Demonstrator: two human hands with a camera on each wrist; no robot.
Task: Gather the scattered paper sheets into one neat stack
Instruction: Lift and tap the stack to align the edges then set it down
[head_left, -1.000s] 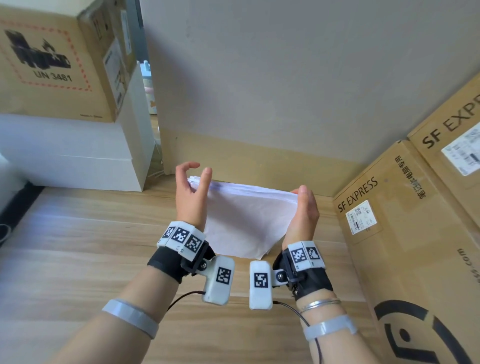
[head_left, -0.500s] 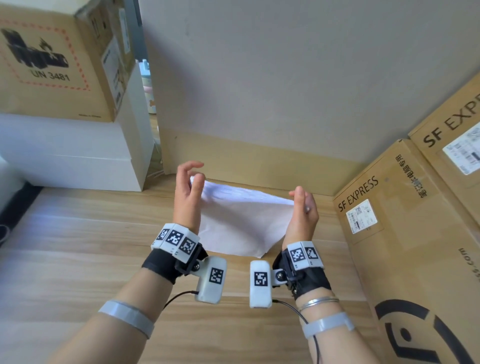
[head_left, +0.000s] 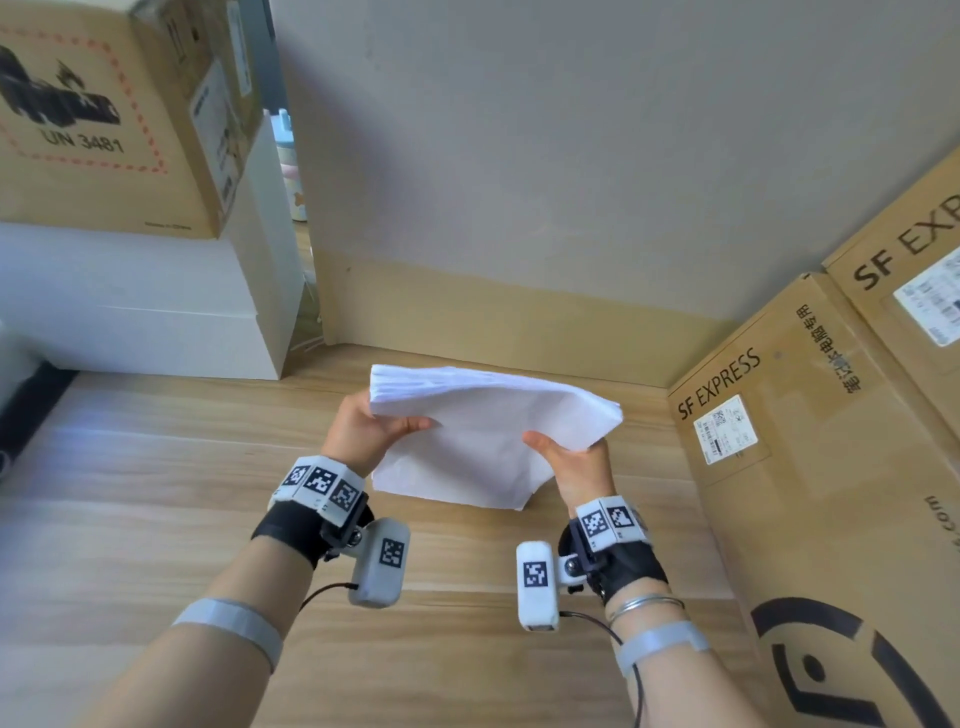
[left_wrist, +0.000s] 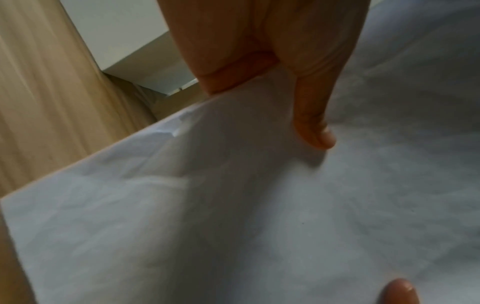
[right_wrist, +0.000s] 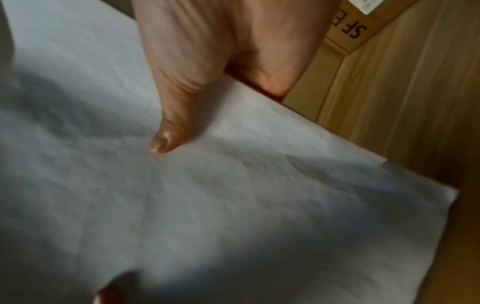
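A stack of white paper sheets (head_left: 483, 436) is held up over the wooden floor (head_left: 156, 467), tilted, its near edge low. My left hand (head_left: 363, 431) grips the stack's left edge, thumb on top of the paper (left_wrist: 233, 205). My right hand (head_left: 566, 457) grips the right edge, thumb lying on the top sheet (right_wrist: 233, 185). The fingers of both hands are hidden under the sheets. The sheets' far edge fans slightly at the upper left corner.
Cardboard SF Express boxes (head_left: 810, 467) stand close on the right. A white box (head_left: 140, 306) with a brown carton (head_left: 104, 119) on top sits at the left. A grey wall with a tan baseboard (head_left: 519, 322) is just beyond the paper.
Both hands shifted from flat palms squaring the stack's side edges to gripping it with thumbs on top. The stack has tilted flatter toward me.
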